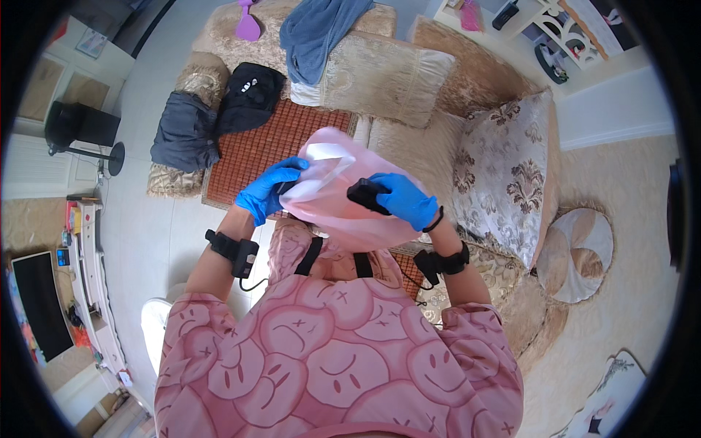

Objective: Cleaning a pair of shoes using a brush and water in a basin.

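A pink plastic bag point(325, 197) hangs open in front of me, its mouth spread, with a white piece point(328, 157) showing near its far rim. My left hand point(270, 191), in a blue glove, is closed at the bag's left edge; a small dark thing point(285, 187) shows by its fingers. My right hand point(406, 201), also gloved in blue, grips a black blocky object point(367, 196) over the bag's right part. I cannot make out exactly what that object is. Both wrists carry black strapped devices.
Beyond the bag is a sofa with a reddish-brown woven mat point(252, 157), dark folded clothes point(185, 131), a grey-blue towel point(314, 40) and a patterned cushion point(504, 171). A black stand fan point(84, 125) is at far left, a TV point(42, 306) below it. A round cushion point(577, 255) lies right.
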`<state>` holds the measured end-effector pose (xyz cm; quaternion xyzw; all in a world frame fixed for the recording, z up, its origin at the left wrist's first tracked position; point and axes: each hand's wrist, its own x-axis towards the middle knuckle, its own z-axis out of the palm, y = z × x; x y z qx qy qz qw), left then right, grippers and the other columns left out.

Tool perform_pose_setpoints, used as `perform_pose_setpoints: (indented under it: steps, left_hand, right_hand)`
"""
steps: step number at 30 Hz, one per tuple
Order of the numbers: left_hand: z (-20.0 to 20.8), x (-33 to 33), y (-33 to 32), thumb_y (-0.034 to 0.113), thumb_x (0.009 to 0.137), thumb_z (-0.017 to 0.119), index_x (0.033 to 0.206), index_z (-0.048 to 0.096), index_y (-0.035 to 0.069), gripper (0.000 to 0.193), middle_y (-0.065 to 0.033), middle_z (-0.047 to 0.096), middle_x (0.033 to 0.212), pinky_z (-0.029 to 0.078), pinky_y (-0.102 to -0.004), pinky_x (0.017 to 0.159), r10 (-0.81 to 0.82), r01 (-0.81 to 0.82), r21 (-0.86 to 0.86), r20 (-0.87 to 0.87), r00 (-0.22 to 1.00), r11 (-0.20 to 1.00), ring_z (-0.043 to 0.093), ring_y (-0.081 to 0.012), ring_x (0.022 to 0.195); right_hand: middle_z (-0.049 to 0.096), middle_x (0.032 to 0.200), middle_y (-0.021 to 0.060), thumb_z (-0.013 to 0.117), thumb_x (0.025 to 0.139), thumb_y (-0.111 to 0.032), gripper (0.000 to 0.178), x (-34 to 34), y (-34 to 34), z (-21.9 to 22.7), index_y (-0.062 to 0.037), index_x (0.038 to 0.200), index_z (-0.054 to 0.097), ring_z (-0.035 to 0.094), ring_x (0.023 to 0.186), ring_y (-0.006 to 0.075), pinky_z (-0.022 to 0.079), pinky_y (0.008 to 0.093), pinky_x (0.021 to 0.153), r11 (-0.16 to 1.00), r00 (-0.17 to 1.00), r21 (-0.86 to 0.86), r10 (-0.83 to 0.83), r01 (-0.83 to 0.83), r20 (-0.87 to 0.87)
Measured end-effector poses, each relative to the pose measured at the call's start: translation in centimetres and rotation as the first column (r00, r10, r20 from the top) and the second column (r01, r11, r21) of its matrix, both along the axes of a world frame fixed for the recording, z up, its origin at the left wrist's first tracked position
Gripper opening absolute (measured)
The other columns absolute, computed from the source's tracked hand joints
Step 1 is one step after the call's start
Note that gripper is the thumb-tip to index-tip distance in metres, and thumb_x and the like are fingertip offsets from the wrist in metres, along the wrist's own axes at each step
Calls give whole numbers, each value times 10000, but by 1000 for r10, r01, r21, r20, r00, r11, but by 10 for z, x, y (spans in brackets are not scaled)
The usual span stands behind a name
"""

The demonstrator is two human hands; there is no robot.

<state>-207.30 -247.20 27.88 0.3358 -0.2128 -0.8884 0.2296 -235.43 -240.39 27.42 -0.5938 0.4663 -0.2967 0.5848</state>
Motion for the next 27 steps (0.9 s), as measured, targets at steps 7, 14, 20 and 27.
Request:
perform_pose_setpoints:
  steps: [7,14,20,27]
  left_hand:
    - [-45,28,26,99,760,602,1030,542,67,279,-60,599,907,504,-305,781,-151,132,92,239,959,987,597,-178,832]
    - [-83,60,35,135,818,548,1003,557,18,219,-114,599,1033,505,-196,617,35,-71,197,179,983,978,593,-150,755]
    - [-84,84,50,354,817,521,959,574,21,366,-79,607,771,329,-185,372,137,-185,297,175,975,937,423,-95,437]
    - [-74,98,66,381,814,527,750,500,98,291,-57,500,630,284,-237,406,263,-304,331,161,951,893,392,-129,455]
  right_hand:
    - [553,669,189,619,787,-345,363,-19,-15,15,11,718,588,532,598,245,432,327,586,958,830,-259,-41,-126,-556]
    - [519,569,122,535,835,-372,391,-153,-68,-52,-9,718,623,465,513,142,393,321,504,984,683,-122,-177,129,-708]
    - [614,858,87,445,682,12,288,-295,-121,-92,22,936,582,575,671,187,438,292,558,794,831,269,-469,546,-300]
    - [547,648,93,538,752,-194,168,-278,-146,-80,-31,756,584,478,569,218,389,357,499,518,511,82,-786,852,-346]
